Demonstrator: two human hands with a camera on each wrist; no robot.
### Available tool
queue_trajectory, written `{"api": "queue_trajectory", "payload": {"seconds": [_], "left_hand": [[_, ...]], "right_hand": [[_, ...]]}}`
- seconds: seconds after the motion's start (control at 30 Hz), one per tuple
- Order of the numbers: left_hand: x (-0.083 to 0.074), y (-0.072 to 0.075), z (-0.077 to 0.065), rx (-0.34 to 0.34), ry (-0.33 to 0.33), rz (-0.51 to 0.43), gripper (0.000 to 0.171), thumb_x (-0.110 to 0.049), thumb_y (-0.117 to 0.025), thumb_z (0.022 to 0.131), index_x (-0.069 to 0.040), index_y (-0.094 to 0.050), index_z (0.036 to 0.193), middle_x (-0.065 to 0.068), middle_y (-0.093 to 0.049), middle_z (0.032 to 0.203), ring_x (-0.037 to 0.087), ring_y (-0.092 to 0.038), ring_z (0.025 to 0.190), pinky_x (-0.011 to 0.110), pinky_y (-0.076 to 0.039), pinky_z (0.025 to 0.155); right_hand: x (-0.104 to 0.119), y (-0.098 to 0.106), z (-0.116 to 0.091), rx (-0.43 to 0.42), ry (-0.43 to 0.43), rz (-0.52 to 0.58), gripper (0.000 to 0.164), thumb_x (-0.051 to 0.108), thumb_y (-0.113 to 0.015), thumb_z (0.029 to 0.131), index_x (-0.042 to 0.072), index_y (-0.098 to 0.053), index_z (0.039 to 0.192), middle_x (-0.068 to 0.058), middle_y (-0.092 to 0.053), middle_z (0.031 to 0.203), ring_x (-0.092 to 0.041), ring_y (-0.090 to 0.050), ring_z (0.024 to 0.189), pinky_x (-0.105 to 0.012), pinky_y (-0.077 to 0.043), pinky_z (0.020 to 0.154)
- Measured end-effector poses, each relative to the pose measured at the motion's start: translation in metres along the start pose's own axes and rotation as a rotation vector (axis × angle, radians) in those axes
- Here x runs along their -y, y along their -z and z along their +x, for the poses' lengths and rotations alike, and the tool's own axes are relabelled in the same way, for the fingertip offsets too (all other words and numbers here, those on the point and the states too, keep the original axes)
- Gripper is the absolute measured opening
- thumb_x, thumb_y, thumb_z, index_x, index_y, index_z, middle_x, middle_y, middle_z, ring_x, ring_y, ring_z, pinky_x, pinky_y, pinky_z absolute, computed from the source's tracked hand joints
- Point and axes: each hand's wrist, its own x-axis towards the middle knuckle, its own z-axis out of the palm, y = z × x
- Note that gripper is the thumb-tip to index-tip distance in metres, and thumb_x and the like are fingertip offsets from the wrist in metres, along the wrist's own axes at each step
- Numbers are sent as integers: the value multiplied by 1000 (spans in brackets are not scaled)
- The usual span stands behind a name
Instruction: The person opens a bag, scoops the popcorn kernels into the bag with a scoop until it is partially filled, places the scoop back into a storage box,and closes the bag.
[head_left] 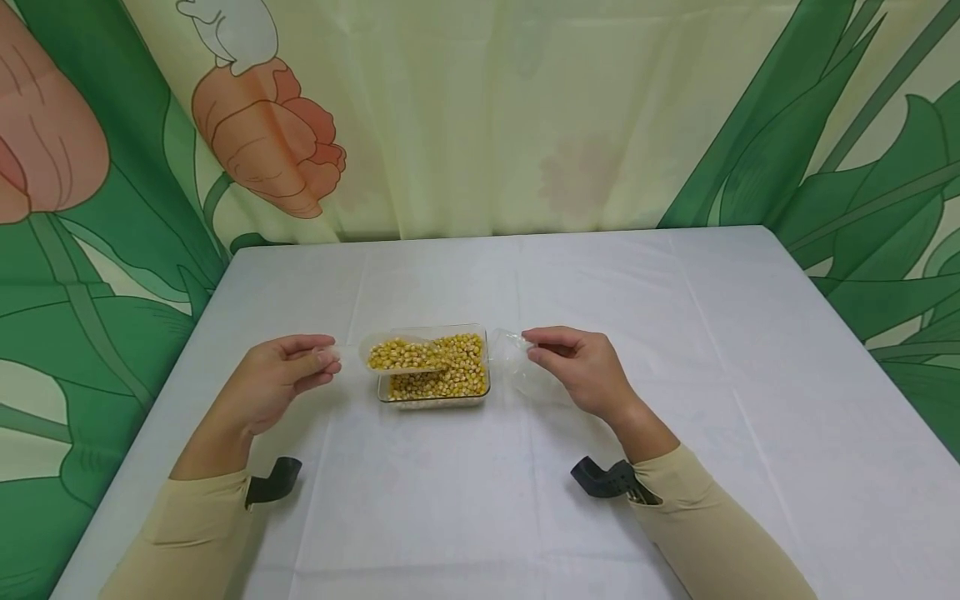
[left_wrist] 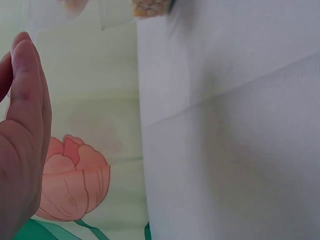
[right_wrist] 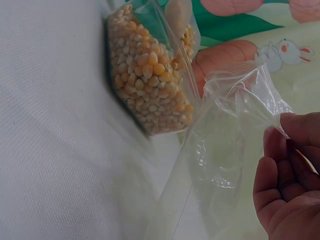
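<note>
In the head view my left hand pinches the handle end of a translucent scoop filled with corn kernels. The scoop overlaps the left part of a clear rectangular container, which holds more yellow kernels. On the container's right, my right hand pinches a clear plastic bag between thumb and fingers. The right wrist view shows this thin bag hanging crinkled from the fingertips, beside the kernel-filled container. Only the container's corner and part of the scoop appear in the left wrist view.
A white cloth covers the table. Behind it hangs a pale curtain printed with leaves, flowers and a rabbit. Black wrist mounts stick out from both beige sleeves.
</note>
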Motion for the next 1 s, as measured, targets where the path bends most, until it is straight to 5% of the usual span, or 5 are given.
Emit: {"api": "queue_trajectory", "payload": {"seconds": [0.63,1.0], "left_hand": [[4,-16,5,31,29,-201,53,-6,-60,101,18,-34,140,2,-70,99,8,-70,88,22,-56,83],[-1,-40,12,84,-25,-210,49,-3,-56,102,21,-34,139,4,-71,97,7,-69,88,22,-56,83]], "right_hand": [[2,-3,-1,8,11,13,24,0,-72,90,-4,-73,114,-14,-71,114,-17,-68,99,-22,-56,83],[2,-6,0,14,15,28,24,0,-73,90,-4,-73,114,-14,-71,115,-14,-67,99,-22,-55,84]]}}
